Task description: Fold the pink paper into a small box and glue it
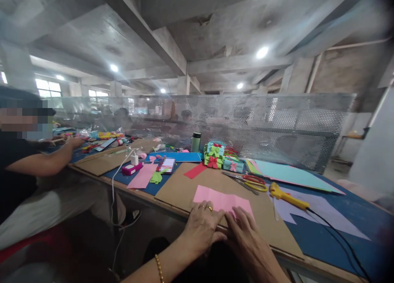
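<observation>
A pink sheet of paper (222, 197) with faint creases lies on brown cardboard at the table's front edge. My left hand (203, 222) grips its near left part, fingers bent over the paper and thumb lower down by the edge. Close beside it, my right hand (243, 229) holds the near right part with curled fingers. The thumbs almost meet at the middle of the sheet's near edge, which the hands partly hide. The cardboard (175, 188) extends beneath the paper on both sides.
Right of the paper lie red-handled and yellow-handled scissors (255, 182) and a corded yellow glue gun (287, 197). Small paper boxes with bows (214, 155) and a green bottle (196, 141) stand behind. Coloured sheets (295, 175) lie back right. A co-worker (21, 159) sits left.
</observation>
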Demonstrator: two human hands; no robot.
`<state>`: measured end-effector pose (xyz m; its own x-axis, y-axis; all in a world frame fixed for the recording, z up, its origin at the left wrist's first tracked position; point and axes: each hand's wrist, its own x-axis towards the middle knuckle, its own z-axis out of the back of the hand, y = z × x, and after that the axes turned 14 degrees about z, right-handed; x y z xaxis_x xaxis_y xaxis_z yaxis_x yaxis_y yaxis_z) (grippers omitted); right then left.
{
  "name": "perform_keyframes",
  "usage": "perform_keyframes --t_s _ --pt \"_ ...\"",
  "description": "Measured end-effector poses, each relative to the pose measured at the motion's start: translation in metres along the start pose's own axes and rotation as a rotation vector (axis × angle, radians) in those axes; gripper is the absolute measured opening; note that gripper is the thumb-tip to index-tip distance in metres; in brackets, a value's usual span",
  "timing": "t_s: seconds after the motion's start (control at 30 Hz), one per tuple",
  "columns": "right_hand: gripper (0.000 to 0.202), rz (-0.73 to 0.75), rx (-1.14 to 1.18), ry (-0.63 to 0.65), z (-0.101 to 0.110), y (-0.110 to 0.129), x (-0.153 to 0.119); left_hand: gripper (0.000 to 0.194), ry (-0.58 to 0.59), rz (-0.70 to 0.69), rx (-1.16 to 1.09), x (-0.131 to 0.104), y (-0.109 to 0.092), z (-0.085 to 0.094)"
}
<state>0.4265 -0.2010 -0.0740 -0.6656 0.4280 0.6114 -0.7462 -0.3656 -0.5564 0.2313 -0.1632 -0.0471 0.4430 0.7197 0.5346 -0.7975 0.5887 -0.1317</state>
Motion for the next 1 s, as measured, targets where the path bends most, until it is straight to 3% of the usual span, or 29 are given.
perform_keyframes --t_s 0.17,0.27,0.37,0.5,0.7,0.87,1.0 --pt "0.037 -0.051 0.0 -0.043 0.013 0.005 0.006 0.067 -0.028 -0.002 -0.005 -0.001 0.001 -0.007" --pt "0.031 -0.132 0.031 0.061 0.034 0.007 0.01 0.065 -0.024 -0.001 -0.017 -0.004 0.0 -0.005" --pt "0.038 -0.163 0.056 0.219 0.054 0.005 0.008 0.062 -0.014 0.007 0.001 -0.007 -0.001 -0.001" --pt "0.042 -0.221 0.057 0.332 0.068 -0.003 -0.004 0.059 -0.004 0.003 0.017 -0.007 0.0 0.003" --pt "0.045 -0.245 0.029 0.404 0.082 -0.011 -0.013 0.058 0.022 0.004 0.046 -0.008 -0.001 0.009" --pt "0.039 -0.274 -0.017 0.455 0.089 -0.014 0.006 0.065 0.014 -0.013 0.073 -0.01 -0.001 0.004" --pt "0.042 -0.24 0.056 0.396 0.077 -0.005 0.024 0.066 0.003 -0.033 0.066 -0.009 -0.001 0.001"
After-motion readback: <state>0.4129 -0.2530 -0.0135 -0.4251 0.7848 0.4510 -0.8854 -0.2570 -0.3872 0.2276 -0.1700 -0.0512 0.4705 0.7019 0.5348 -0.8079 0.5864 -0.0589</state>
